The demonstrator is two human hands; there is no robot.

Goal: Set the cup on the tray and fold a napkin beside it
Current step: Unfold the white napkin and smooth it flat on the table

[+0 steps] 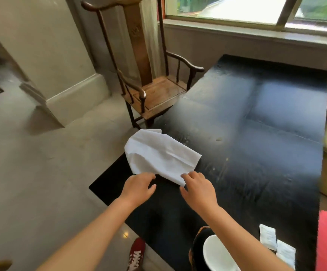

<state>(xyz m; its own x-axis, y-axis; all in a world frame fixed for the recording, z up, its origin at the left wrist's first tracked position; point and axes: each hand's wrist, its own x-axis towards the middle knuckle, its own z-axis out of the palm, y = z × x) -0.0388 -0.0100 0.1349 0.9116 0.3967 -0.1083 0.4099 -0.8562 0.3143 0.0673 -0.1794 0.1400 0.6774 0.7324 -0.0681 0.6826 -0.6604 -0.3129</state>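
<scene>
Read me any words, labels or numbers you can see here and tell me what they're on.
None can be read.
White packets: faint print, too blurred to read.
Chair back: a carved mark, too small to make out.
Napkin: no print shows.

napkin on table's left edge, chair behind, cup nearest.
</scene>
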